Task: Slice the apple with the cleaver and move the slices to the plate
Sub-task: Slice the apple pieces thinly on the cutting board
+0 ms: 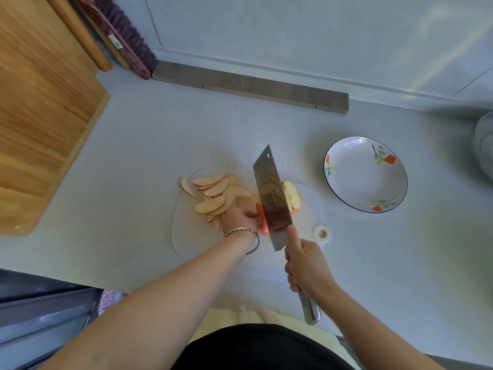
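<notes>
Clearly midway, the right hand (306, 265) is clenched on the cleaver (272, 198), while the left hand (240, 217) pinches an apple piece (260, 217) against the blade, fanned slices (216, 193) beyond it, an uncut half (293, 194) behind the cleaver, and the plate (365, 174) farther right bare.

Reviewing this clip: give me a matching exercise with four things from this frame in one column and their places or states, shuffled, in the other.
Things:
1. cleaver
2. plate
3. apple slices
4. tape roll

States:
A. empty, right of the cutting mat
B. piled on the mat's left part
C. gripped in the right hand
D. lying on the counter near the mat's right edge

Pairs: 1-C, 2-A, 3-B, 4-D
</notes>
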Motion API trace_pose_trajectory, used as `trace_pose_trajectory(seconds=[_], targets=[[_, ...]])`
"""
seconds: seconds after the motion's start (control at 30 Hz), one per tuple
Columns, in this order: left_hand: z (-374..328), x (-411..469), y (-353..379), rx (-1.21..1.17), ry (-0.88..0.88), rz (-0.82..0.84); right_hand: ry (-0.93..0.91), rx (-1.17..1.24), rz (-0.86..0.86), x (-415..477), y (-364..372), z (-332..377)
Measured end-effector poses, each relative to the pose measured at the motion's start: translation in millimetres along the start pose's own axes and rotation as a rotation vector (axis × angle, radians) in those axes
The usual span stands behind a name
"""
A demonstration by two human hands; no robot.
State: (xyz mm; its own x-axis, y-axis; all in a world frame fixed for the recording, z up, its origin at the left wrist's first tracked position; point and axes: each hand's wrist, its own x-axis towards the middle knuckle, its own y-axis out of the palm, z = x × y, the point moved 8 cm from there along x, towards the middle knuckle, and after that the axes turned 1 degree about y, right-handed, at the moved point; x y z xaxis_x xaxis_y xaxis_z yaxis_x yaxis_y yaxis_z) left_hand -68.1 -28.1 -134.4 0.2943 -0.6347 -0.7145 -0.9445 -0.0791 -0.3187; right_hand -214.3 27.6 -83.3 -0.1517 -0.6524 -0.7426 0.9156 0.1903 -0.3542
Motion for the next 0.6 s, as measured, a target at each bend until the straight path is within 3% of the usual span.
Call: trace_pose_trajectory(seconds=[0.3, 0.43, 0.6], targets=[[-2, 1, -2, 0.009, -0.025, 0.012, 0.022, -0.021, 0.024, -9, 0, -6], [12, 1, -1, -0.102, -0.097, -0.008, -0.004, -0.076, 0.027, -6, 11, -5], [19, -16, -50, -0.288, -0.049, -0.346, -0.041, 0.094, -0.024, -5, 0, 0]])
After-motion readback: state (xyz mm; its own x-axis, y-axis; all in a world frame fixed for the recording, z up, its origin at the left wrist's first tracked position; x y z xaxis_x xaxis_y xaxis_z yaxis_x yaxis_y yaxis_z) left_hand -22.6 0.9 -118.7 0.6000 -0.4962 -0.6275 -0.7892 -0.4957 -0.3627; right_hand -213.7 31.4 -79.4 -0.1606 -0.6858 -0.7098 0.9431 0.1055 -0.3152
